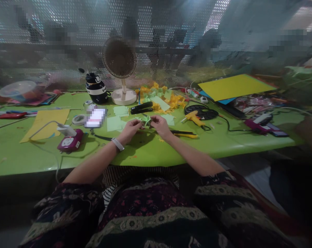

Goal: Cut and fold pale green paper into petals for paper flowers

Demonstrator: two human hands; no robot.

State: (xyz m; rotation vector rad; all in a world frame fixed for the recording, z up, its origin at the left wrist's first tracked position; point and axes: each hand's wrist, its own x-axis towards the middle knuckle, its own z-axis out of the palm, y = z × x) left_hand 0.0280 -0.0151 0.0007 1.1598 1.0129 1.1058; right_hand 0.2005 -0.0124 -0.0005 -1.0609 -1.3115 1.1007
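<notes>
Between my two hands, above the green table (93,162), is a small folded green paper piece (146,120). My left hand (131,130) pinches its left side, and my right hand (160,126) pinches its right side with the fingers closed. Pale green paper squares (113,124) lie to the left of my hands, and another green paper (169,120) is just right of them. Beyond my fingers rests a black stapler (141,107). A yellow and black cutter (185,134) lies beside my right wrist.
A heap of yellow-orange paper pieces (171,105), a fan (119,58) and a black bottle (97,89) stand behind. On the right are a yellow glue gun (195,119) and yellow sheets (235,86). A purple power adapter (70,141), tape roll (78,119) and phone (95,118) lie left.
</notes>
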